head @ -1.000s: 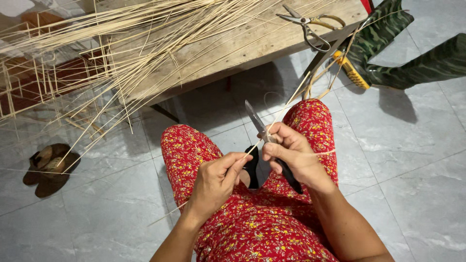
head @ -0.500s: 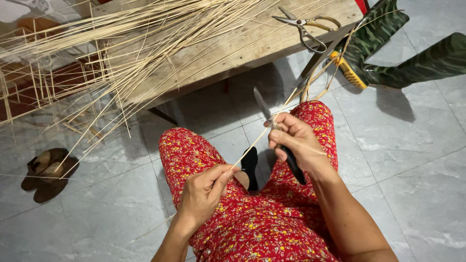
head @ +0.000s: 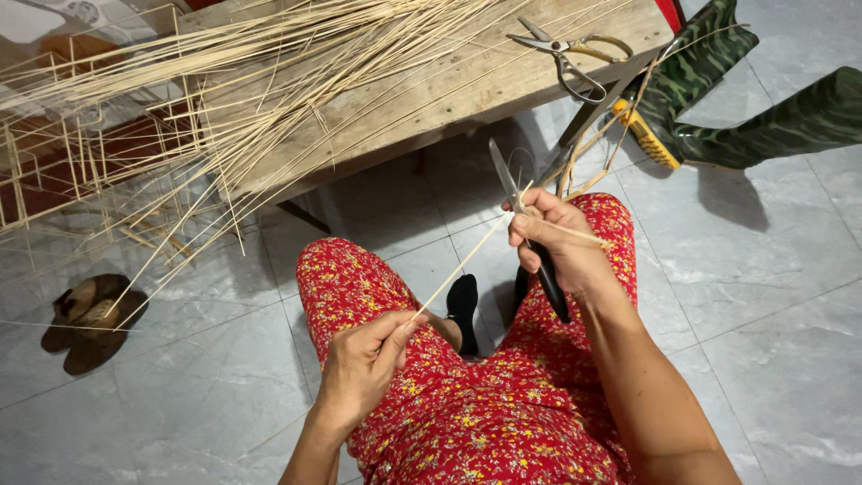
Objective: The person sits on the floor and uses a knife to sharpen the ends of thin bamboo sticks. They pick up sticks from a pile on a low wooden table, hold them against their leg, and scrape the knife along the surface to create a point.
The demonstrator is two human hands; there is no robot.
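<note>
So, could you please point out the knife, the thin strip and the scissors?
knife point(head: 503, 171): head view, on the bare blade.
thin strip point(head: 467, 260): head view, mid-span between the hands.
scissors point(head: 561, 54): head view, near the pivot.

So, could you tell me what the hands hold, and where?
Right hand grips a knife by its black handle; left hand pinches one end of a thin strip.
</note>
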